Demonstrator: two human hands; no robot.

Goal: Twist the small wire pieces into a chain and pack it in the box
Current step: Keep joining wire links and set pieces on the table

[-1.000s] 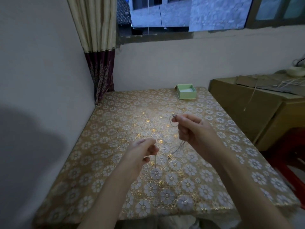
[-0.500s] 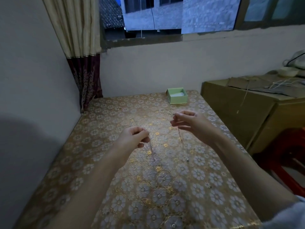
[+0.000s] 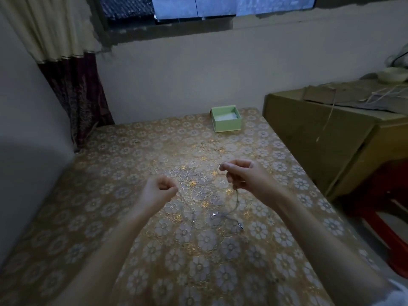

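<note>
Both hands hover above the flower-patterned worktop [image 3: 110, 195], well apart from each other. The left hand [image 3: 157, 191] has its fingers curled tight, pinching one end of the thin silver chain [image 3: 236, 202]. The right hand [image 3: 245, 175] pinches the other end between thumb and forefinger, the remaining fingers curled. The chain sags between them, its middle lying on the worktop. The open green box [image 3: 225, 119] stands at the far edge, near the wall.

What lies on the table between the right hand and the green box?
In the head view, only bare flowered tablecloth lies between the right hand and the green box.
</note>
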